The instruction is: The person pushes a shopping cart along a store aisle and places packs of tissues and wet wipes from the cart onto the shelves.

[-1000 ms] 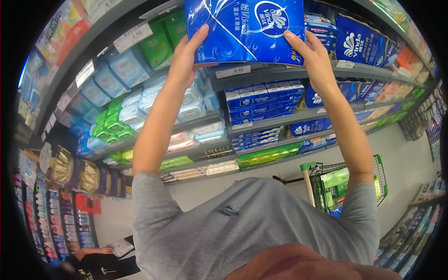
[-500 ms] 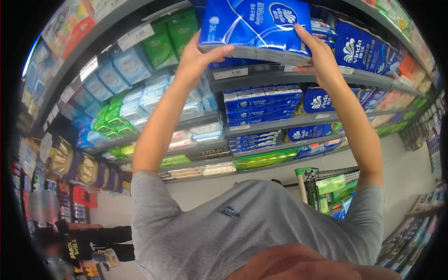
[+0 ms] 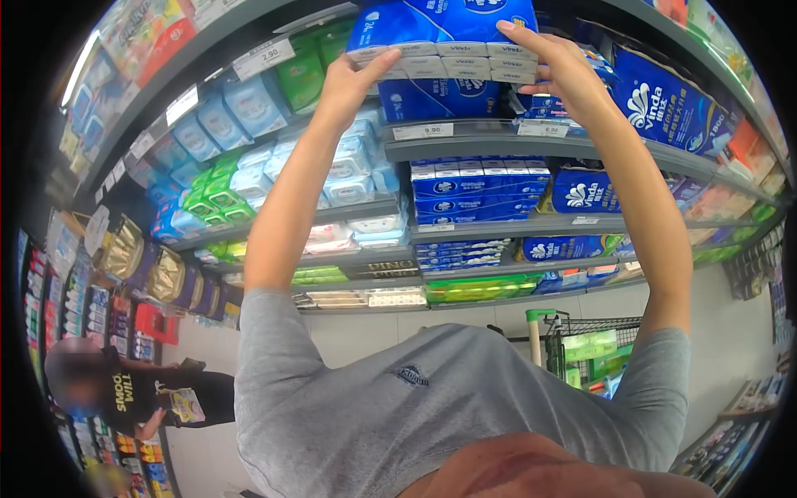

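A soft, heather-grey fabric T-shirt point(image 3: 481, 398), lightly creased across the front; on its chest a small dark printed emblem point(image 3: 411, 376), its lettering too small to read; the short grey left sleeve point(image 3: 274, 340) and the matching short grey right sleeve point(image 3: 656, 365) both end above the elbow in plain hems; the forearms, left hand point(image 3: 347, 90) and right hand point(image 3: 569, 73) are bare.

A person in a dark shirt point(image 3: 124, 390) stands in a store aisle near gold-wrapped goods point(image 3: 166, 278), while a shopping cart point(image 3: 534, 339) holding green packages point(image 3: 591, 344) sits below lower shelves point(image 3: 490, 224).
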Tool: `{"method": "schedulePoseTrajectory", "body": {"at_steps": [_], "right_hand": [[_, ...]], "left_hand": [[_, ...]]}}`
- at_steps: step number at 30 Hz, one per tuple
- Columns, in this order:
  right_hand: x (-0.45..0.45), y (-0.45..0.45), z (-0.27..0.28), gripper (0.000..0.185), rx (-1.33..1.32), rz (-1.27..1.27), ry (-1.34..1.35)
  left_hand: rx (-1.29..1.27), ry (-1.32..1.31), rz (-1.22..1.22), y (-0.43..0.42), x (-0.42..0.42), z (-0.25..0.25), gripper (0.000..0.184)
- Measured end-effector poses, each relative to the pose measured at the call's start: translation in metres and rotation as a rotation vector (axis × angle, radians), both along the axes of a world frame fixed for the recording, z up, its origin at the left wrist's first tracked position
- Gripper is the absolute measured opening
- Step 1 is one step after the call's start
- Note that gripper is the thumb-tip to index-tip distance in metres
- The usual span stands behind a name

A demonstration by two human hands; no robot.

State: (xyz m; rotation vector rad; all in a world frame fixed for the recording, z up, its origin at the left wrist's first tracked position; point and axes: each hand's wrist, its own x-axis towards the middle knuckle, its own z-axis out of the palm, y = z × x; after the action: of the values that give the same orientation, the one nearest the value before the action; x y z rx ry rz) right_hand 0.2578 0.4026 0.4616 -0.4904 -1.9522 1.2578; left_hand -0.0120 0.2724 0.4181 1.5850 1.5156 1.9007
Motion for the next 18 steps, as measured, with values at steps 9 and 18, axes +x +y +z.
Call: {"method": "schedulePoseTrajectory", "body": {"at_steps": [9,18], "right_hand": [[-0.017,0.047,0.0,0.083,0.524,-0.079,-0.09],[-0.025,0.038,0.018,0.061,0.618,-0.154,-0.039]], "left_hand": [[0.024,0.168,0.18,0.008,-0.005,0.008,0.054],[0.016,0.379,0.311,0.021,-0.027,0.005,0.048]]}}
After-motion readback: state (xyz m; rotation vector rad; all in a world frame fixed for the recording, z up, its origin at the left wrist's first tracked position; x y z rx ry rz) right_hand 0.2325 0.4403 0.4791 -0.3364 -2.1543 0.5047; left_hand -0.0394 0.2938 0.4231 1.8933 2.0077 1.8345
